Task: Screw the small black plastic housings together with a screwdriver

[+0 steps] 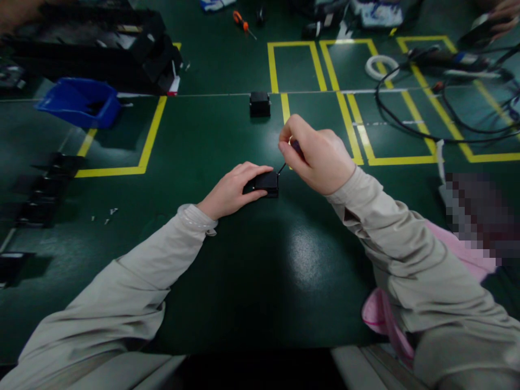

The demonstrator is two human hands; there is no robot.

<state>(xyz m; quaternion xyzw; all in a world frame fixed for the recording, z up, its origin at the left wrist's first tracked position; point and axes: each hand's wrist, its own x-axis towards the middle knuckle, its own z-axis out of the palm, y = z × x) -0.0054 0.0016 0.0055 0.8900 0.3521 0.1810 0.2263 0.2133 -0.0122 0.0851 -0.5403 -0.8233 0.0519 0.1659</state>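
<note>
A small black block [268, 184] lies on the green table near the middle of the view. My left hand [239, 188] grips it from the left, with the thumb on the near side and fingers on the far side. Above and to the right, my right hand [314, 153] is closed around a screwdriver; its thin dark shaft [281, 168] slants down to the block's right end, and the handle is mostly hidden by the fingers. A second black block [260, 104] stands farther back.
A blue bin [79, 103] and a large black rack [93, 49] are at the back left. Several screws [107, 221] and black parts [44, 192] lie at left. A tape roll [382, 67], cables and an orange screwdriver [240, 20] are farther back.
</note>
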